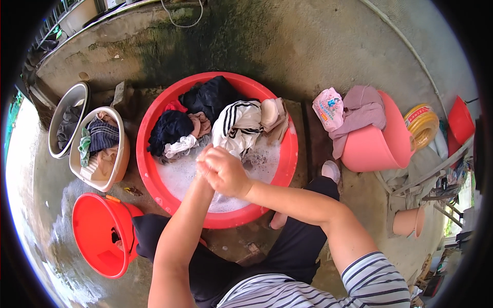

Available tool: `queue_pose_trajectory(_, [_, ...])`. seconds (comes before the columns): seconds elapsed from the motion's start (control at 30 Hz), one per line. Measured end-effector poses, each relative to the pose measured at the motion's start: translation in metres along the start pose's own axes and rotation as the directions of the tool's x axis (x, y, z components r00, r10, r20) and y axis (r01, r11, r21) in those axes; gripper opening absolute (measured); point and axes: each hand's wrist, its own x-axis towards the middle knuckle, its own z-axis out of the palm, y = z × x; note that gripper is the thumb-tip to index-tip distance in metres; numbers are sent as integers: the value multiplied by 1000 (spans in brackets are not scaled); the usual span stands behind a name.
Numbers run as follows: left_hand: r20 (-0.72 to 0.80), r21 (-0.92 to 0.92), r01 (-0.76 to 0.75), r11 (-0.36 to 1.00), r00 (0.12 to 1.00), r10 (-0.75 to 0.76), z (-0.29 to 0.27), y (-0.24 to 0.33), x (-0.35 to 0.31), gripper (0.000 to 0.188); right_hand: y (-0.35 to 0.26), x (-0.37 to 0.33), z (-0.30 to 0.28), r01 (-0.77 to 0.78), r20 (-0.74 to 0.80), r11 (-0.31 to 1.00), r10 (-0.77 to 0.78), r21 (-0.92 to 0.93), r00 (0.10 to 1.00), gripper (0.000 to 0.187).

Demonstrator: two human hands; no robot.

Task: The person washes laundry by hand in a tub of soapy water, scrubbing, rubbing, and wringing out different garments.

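Note:
My left hand [205,167] and my right hand [227,173] press together, fingers closed, above the soapy water [177,177] in a large red basin [149,167]. Whatever lies between them, if anything, is hidden. Just beyond them, a white garment with black stripes [237,120] is heaped in the basin. Left of it are a small white cloth [181,147], a dark navy garment [168,129] and a pinkish cloth [201,124]. A black garment [210,95] rests at the far side, and a beige garment [275,117] hangs over the right rim.
At left stand a beige tub [122,151] and a grey basin [86,95], both holding clothes, with a red bucket [87,233] nearer. At right, a mauve garment [362,110] and a pink packet [329,109] lie on a pink tub [375,149]. A concrete wall [298,46] rises behind.

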Motion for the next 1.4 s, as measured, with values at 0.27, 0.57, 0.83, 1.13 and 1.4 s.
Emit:
queue_pose_trajectory(0.27, [-794,273,764,584,522,-311,68,20,36,24,88,26,-33,-610,223,792,594,3,773,42])
queue_pose_trajectory(0.57, [-477,465,629,623,771,-422,83,68,61,44,-40,47,-66,-434,490,883,303,178,817,25])
queue_pose_trajectory(0.83, [-430,97,787,609,585,-688,71,39,5,65,85,23,-85,-187,20,975,191,-119,981,13])
queue_pose_trajectory(1.13, [-829,76,648,757,463,-313,33,46,-35,41,28,-23,-7,-43,121,949,84,-312,989,20])
queue_pose_trajectory(1.4, [-326,-52,773,633,586,-742,-1,103,-18,41,-15,-34,10,-171,44,982,168,80,985,15])
